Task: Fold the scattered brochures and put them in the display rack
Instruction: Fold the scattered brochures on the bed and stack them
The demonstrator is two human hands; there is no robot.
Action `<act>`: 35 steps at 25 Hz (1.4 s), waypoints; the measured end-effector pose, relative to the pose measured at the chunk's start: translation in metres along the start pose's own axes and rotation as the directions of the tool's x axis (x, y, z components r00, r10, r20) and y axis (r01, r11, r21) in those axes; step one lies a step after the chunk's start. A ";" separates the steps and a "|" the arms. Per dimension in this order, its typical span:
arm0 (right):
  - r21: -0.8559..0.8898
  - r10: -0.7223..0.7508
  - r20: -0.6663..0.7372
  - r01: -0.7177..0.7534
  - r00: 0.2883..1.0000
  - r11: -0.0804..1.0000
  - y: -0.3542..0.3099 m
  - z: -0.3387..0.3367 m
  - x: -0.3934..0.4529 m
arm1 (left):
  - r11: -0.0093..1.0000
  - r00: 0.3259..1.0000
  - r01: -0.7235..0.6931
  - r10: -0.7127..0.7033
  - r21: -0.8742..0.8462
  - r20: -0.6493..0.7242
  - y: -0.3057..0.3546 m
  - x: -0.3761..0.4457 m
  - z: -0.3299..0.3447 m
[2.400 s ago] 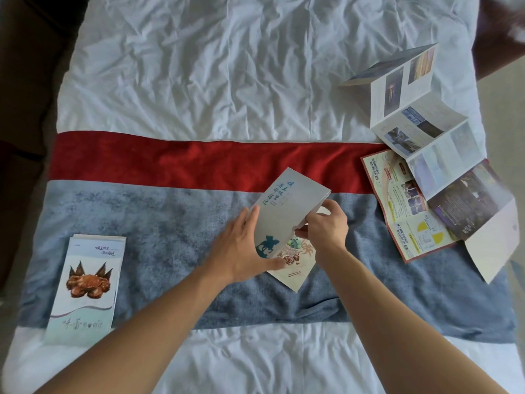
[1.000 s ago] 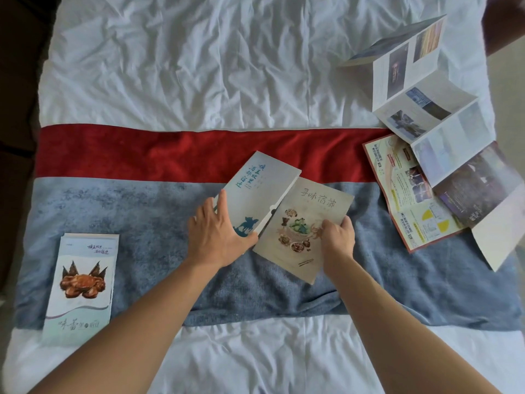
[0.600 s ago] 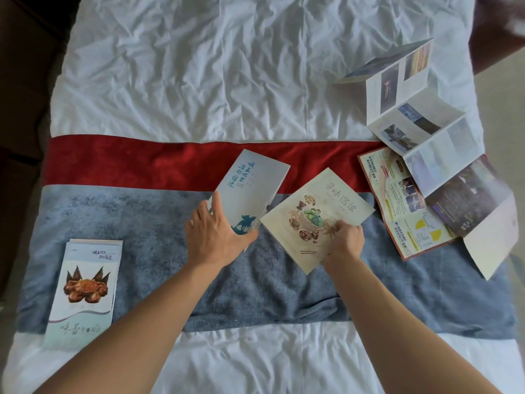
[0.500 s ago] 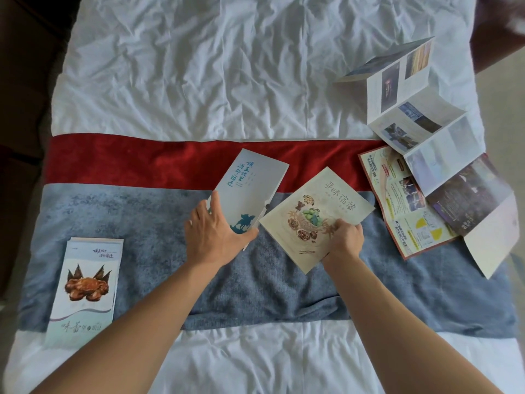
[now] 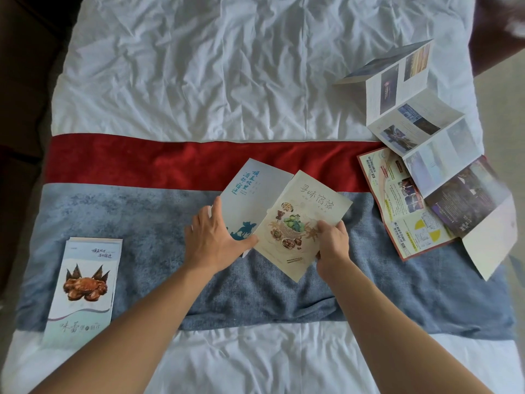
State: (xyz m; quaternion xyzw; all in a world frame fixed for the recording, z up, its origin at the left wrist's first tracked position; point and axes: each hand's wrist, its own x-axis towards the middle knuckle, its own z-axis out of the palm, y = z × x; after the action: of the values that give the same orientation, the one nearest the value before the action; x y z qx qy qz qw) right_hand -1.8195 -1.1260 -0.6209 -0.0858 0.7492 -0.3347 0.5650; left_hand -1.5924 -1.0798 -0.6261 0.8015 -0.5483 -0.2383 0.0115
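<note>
A pale blue folded brochure [image 5: 250, 194] with teal writing lies mid-bed, and my left hand [image 5: 211, 240] grips its lower left edge, thumb on top. A cream folded brochure [image 5: 306, 206] with a food picture overlaps its right side; my right hand [image 5: 332, 243] pinches that one at its lower right edge. A folded brochure with a crab picture [image 5: 82, 288] lies at the left. A long unfolded accordion brochure [image 5: 420, 129] and an open red-edged leaflet [image 5: 397, 206] lie at the right. No display rack is in view.
All the brochures rest on a bed with a wrinkled white sheet [image 5: 213, 66] crossed by a red and grey-blue runner [image 5: 142, 217]. Dark floor or furniture [image 5: 25, 81] borders the bed's left side, and pale floor shows past its right edge.
The cream brochure was drawn out from under the blue one, lifted to the right, and now overlaps the blue one's right side. My left hand stayed on the blue brochure.
</note>
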 end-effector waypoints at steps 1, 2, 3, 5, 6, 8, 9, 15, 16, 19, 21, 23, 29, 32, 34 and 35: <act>-0.014 0.003 0.015 -0.003 1.000 1.000 0.000 0.002 -0.001 | 1.000 1.000 0.021 -0.021 0.006 -0.005 0.002 0.000 0.001; -0.026 0.008 0.028 -0.008 1.000 1.000 0.001 0.003 -0.002 | 0.999 0.999 0.040 -0.039 0.014 -0.013 0.004 0.000 0.002; -0.040 0.014 0.040 -0.013 0.999 0.999 0.002 0.005 -0.003 | 0.998 0.999 0.051 -0.051 0.022 -0.020 0.006 0.000 0.002; -0.070 0.024 0.058 -0.020 0.998 0.997 0.004 0.008 -0.004 | 0.998 0.999 0.039 -0.038 0.041 -0.037 0.008 0.000 0.002; -0.080 0.031 0.067 -0.025 0.997 0.996 0.005 0.009 -0.005 | 0.999 0.999 0.023 -0.021 0.047 -0.044 0.008 0.000 0.001; -0.100 0.054 0.086 -0.045 0.995 0.994 0.007 0.009 -0.004 | 0.998 0.999 -0.020 0.022 0.054 -0.042 0.006 -0.001 -0.001; -0.116 0.062 0.093 -0.051 0.994 0.992 0.007 0.009 -0.004 | 0.997 0.998 -0.054 0.057 0.063 -0.031 0.005 -0.001 -0.001; -0.039 0.104 0.129 -0.099 0.986 0.994 0.005 0.011 -0.001 | 0.993 0.996 -0.074 0.078 -0.096 0.040 0.013 -0.006 0.000; -0.040 0.108 0.128 -0.104 0.986 0.994 0.005 0.011 0.000 | 0.992 0.999 -0.029 0.034 -0.125 0.042 0.013 -0.003 0.000; -0.043 0.128 0.131 -0.123 0.983 0.991 0.006 0.012 0.000 | 0.991 0.998 -0.026 0.034 -0.132 0.056 0.012 0.004 -0.001; -0.011 0.143 0.148 -0.143 0.979 0.990 0.007 0.015 -0.003 | 0.981 0.989 -0.028 0.055 -0.190 0.139 0.016 0.003 0.000; 0.005 0.127 0.139 -0.129 0.982 0.992 0.008 0.020 -0.005 | 0.974 0.981 -0.017 0.060 -0.226 0.185 0.021 -0.002 0.006; -0.354 -0.037 0.155 0.091 0.987 0.931 0.016 0.024 -0.007 | 0.957 0.983 0.016 0.038 -0.289 0.182 0.026 -0.010 0.010; -0.417 -0.096 0.187 0.168 0.978 0.893 0.025 0.027 -0.015 | 0.948 0.986 0.049 0.004 -0.316 0.166 0.021 -0.017 0.010; -0.457 -0.118 0.220 0.209 0.968 0.864 0.032 0.027 -0.019 | 0.950 0.984 0.078 -0.025 -0.304 0.175 0.012 -0.025 0.012; -0.490 -0.132 0.247 0.241 0.960 0.838 0.035 0.028 -0.022 | 0.951 0.983 0.091 -0.038 -0.297 0.181 0.006 -0.031 0.013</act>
State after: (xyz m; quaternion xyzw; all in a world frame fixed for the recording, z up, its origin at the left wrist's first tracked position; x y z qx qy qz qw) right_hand -1.7783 -1.1000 -0.6285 -0.3404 0.7377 -0.1651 0.5592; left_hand -1.6116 -1.0519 -0.6245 0.7840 -0.4776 -0.3886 0.0792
